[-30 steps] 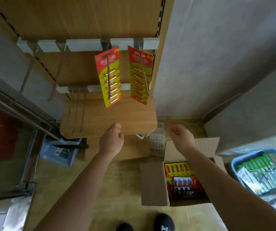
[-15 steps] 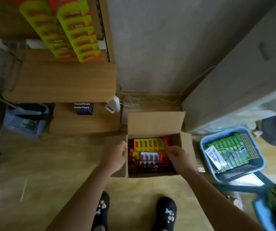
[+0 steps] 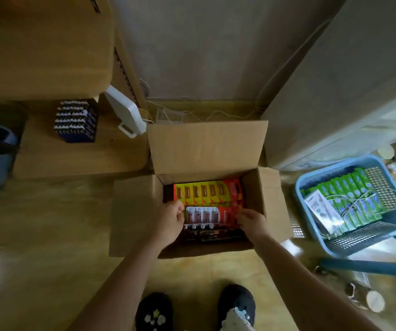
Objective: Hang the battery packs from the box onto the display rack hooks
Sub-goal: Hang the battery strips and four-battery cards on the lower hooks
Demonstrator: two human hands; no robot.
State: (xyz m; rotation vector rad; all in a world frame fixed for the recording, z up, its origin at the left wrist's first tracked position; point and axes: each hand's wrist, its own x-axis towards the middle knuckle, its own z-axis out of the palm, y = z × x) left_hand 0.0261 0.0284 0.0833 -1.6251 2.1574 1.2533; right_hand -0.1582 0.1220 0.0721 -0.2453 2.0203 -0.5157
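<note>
An open cardboard box [image 3: 134, 211] sits on the floor in front of me, holding several battery packs. A yellow-and-red battery pack [image 3: 204, 193] lies at the back of the box. In front of it lies a red pack with clear blisters [image 3: 204, 215]. My left hand [image 3: 169, 223] curls its fingers onto that pack's left end. At the pack's right end, the fingers of my right hand [image 3: 252, 222] pinch it. The pack lies flat in the box. The rack's hooks are out of view; only its wooden shelf [image 3: 39, 51] shows at the upper left.
A blue basket [image 3: 298, 187] of green packs stands on the floor to the right. A tray of lighters [image 3: 76, 120] and a white plastic piece [image 3: 125, 113] rest on the low shelf. A grey cabinet [image 3: 335, 80] rises at the right. My feet [image 3: 154, 311] stand just before the box.
My view dropped from the rack with its hung packs down to the box. Both hands came down from shelf height into the box and closed on the ends of the blister pack.
</note>
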